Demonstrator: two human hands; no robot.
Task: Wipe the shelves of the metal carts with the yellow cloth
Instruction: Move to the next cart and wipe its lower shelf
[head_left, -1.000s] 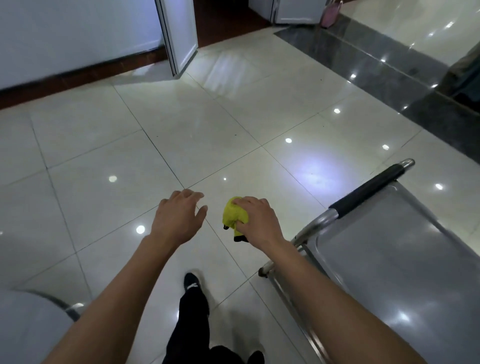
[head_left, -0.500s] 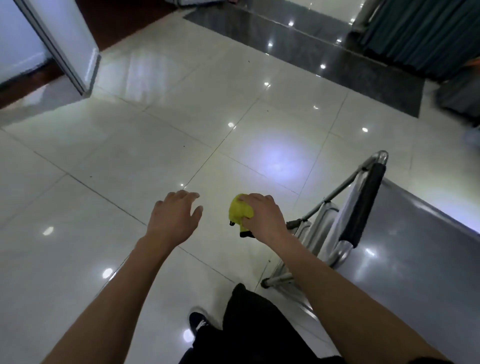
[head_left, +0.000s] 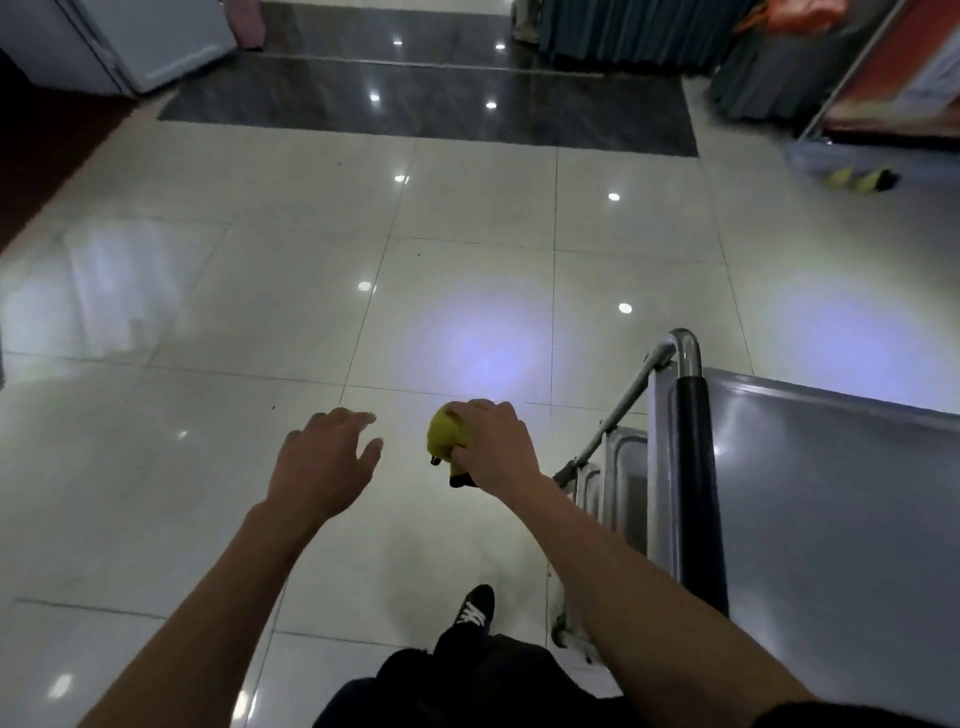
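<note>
Two hands hover over tile: right hand (head_left: 496, 447) clenches the yellow cloth (head_left: 444, 439), left hand (head_left: 322, 462) spread empty, metal cart (head_left: 831, 499) at three o'clock.

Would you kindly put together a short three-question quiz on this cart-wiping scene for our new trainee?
1. True or false: the yellow cloth is spread flat on the cart's top shelf.
2. Which hand is empty? A) left hand B) right hand C) neither
3. Fill in: the cart's handle has a ____ grip.

Key:
1. False; the cloth is bunched in the right hand, in the air, left of the metal cart.
2. A; the left hand is open, fingers spread, holding nothing.
3. Black.
</note>
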